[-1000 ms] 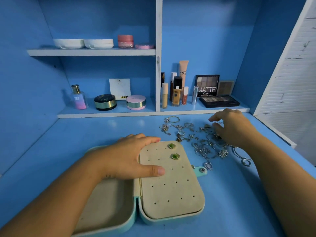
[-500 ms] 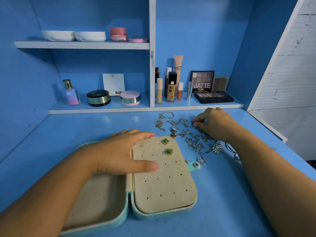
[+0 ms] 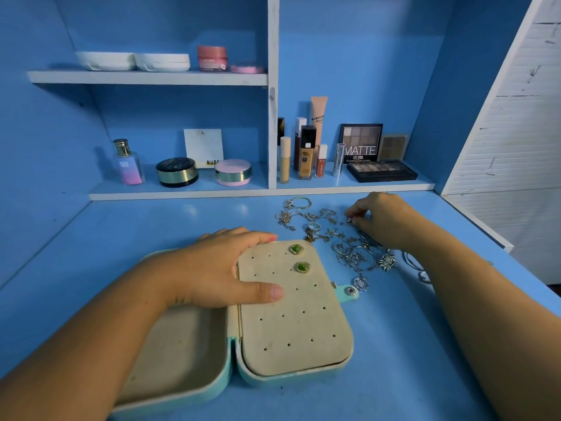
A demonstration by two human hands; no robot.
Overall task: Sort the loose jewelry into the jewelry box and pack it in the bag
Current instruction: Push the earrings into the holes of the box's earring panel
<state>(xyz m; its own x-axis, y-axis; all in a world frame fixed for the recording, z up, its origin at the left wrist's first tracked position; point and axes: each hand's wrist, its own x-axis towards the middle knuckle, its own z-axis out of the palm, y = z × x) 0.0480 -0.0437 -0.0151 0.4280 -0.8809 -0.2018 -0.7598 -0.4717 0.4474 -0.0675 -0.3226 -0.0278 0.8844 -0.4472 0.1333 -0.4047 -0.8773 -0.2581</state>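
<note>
Only two studs (image 3: pixel 296 249) boxed; I'm steadying the box (image 3: pixel 303 344) with flat left hand (image 3: pixel 212 268), right hand (image 3: pixel 382 220) pinching jewelry (image 3: pixel 355 256) at two o'clock.

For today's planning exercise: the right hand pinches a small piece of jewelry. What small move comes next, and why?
Probably lift the small piece and carry it to the perforated panel: the right hand pinches it, holes near the green earrings are free, the left hand rests on the jewelry box.
</note>
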